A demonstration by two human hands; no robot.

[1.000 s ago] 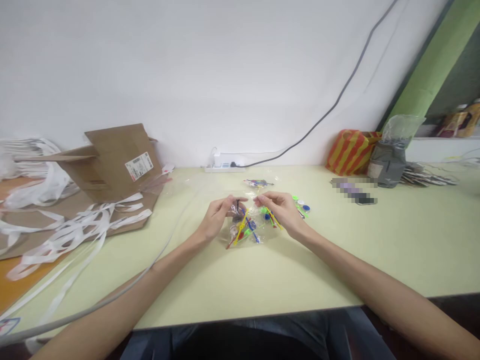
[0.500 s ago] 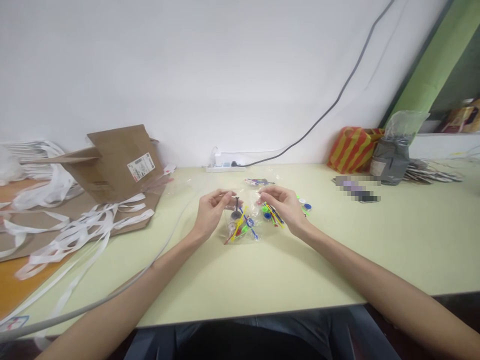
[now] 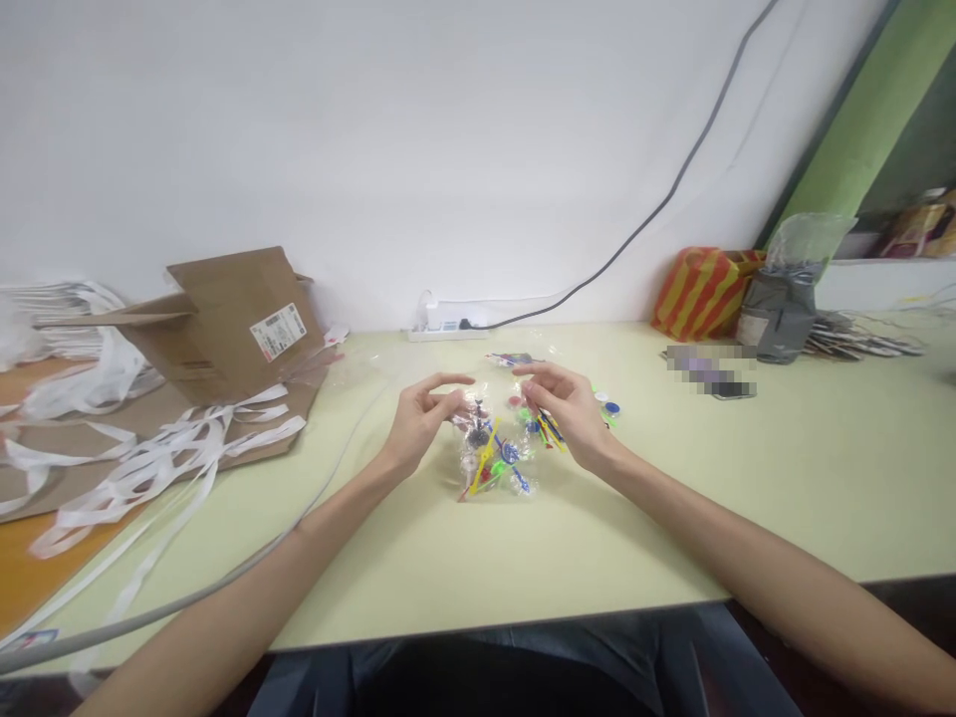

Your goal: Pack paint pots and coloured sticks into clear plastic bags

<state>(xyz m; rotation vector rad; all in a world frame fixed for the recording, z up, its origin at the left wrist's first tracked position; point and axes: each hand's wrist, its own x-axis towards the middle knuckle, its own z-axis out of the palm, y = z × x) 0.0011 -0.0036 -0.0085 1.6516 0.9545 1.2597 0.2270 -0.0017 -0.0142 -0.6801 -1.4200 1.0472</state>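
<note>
A clear plastic bag (image 3: 494, 468) hangs between my hands, low over the table. Inside it are small coloured plastic parts: a yellow stick, a blue arrow-shaped piece, a black piece with a round base, and green, red and white bits. My left hand (image 3: 427, 416) pinches the bag's upper left side, index finger raised above the thumb. At the upper right corner, my right hand (image 3: 566, 406) has thumb and fingers closed on the film. Behind the bag and under my right hand lie more loose parts, including a blue disc (image 3: 612, 408); some are hidden.
Farther back lies a small group of coloured parts (image 3: 512, 359). A power strip (image 3: 448, 334) sits against the wall. Left are an open cardboard box (image 3: 239, 329) and white straps (image 3: 171, 468). Right are a phone (image 3: 736, 390), a striped bag (image 3: 698, 294) and a grey bag (image 3: 778, 314).
The bag has shifted slightly right and toward me, its film now more crinkled. My left index finger has straightened above the thumb; both hands stay in nearly the same place.
</note>
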